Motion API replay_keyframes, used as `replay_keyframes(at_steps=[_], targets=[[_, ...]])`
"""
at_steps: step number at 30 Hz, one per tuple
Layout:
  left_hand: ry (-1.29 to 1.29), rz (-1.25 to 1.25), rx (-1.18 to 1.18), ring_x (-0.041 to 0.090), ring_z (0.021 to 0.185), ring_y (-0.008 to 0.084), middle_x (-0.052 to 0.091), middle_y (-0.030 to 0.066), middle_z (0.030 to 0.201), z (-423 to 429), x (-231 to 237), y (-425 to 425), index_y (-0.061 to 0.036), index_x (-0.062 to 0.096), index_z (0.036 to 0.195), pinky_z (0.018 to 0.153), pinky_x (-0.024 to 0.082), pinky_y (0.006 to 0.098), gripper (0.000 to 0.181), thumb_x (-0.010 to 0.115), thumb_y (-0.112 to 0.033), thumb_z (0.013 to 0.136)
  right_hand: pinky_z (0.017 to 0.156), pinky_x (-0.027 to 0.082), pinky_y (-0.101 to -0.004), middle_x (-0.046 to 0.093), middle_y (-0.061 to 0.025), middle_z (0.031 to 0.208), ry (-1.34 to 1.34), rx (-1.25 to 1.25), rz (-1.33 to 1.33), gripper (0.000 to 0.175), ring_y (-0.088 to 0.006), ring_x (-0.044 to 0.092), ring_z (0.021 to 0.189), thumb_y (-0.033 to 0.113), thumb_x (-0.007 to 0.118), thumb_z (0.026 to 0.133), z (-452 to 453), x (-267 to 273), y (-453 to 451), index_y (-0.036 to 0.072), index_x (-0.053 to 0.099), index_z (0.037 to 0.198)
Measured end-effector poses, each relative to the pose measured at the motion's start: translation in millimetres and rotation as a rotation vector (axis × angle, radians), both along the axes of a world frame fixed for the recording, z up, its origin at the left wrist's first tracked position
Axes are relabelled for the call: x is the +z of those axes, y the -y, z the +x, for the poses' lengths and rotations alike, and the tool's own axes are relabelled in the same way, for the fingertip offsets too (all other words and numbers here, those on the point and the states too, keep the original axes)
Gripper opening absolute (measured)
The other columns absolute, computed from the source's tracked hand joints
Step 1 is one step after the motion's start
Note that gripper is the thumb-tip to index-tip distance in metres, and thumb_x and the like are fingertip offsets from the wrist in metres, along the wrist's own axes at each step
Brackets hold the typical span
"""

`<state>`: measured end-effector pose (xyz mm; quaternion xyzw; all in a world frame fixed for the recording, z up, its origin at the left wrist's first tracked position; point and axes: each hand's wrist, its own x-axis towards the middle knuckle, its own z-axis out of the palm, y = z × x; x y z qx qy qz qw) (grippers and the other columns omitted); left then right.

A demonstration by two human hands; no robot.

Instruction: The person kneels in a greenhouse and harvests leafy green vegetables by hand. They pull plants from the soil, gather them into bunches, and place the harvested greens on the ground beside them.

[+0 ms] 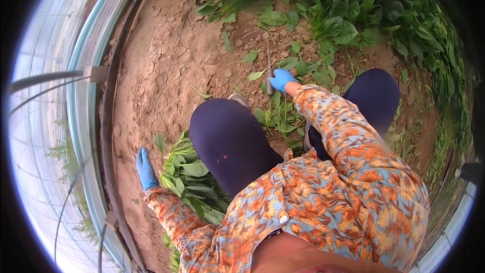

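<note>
My left hand (147,169), in a blue glove, is held over the soil with nothing in it, its fingers extended. Close beside it lies a pile of cut leafy greens, like spinach (195,174), partly hidden by my knee and sleeve. In front of me my right hand (282,79), gloved in blue too, is closed at the handle of a thin-shafted hand tool (269,66). The shaft points away from me; a faint curved line near its far end may be a blade. Loose leaves (288,63) are scattered around this hand.
Dense standing greens (341,3) fill the far side and the right. Along the left run a dark hose or pipe (110,121) and clear plastic greenhouse sheeting (45,121) with frame bars. Cracked bare soil (163,57) lies between. My bent knees (235,140) flank the right arm.
</note>
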<state>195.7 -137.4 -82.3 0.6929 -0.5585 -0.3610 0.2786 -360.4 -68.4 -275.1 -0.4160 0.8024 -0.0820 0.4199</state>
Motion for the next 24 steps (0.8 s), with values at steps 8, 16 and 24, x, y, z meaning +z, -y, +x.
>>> replay_keyframes(at_steps=[8, 16, 24], targets=[[-0.420, 0.070, -0.827, 0.043, 0.135, 0.0275, 0.050, 0.0190, 0.141, -239, 111, -24, 0.0050, 0.050, 0.136, 0.115, 0.027, 0.0374, 0.060, 0.058, -0.038, 0.095, 0.077, 0.054, -0.0444, 0.069, -0.0228, 0.100, 0.057, -0.245, -0.031, 0.041, -0.0368, 0.068, 0.091, 0.032, 0.063, 0.084, 19, -36, 15, -0.003, 0.067, 0.105], [0.079, -0.102, -1.337, 0.063, 0.106, 0.0219, 0.068, 0.0160, 0.111, -289, 151, -22, 0.0020, 0.066, 0.114, 0.097, 0.047, 0.0339, 0.028, 0.060, -0.015, 0.092, 0.083, 0.054, -0.0448, 0.068, -0.0251, 0.107, 0.003, -0.207, -0.186, 0.036, -0.0401, 0.067, 0.097, 0.023, 0.054, 0.084, -5, 95, 7, -0.002, 0.070, 0.105], [0.138, 0.013, -1.417, 0.065, 0.091, 0.0172, 0.072, 0.0125, 0.097, -326, 150, -26, 0.0039, 0.068, 0.109, 0.085, 0.050, 0.0305, 0.030, 0.061, -0.020, 0.094, 0.070, 0.054, -0.0474, 0.068, -0.0192, 0.082, -0.493, -0.156, -0.464, 0.030, -0.0357, 0.067, 0.075, 0.021, 0.056, 0.087, -14, 352, -161, 0.002, 0.065, 0.108]])
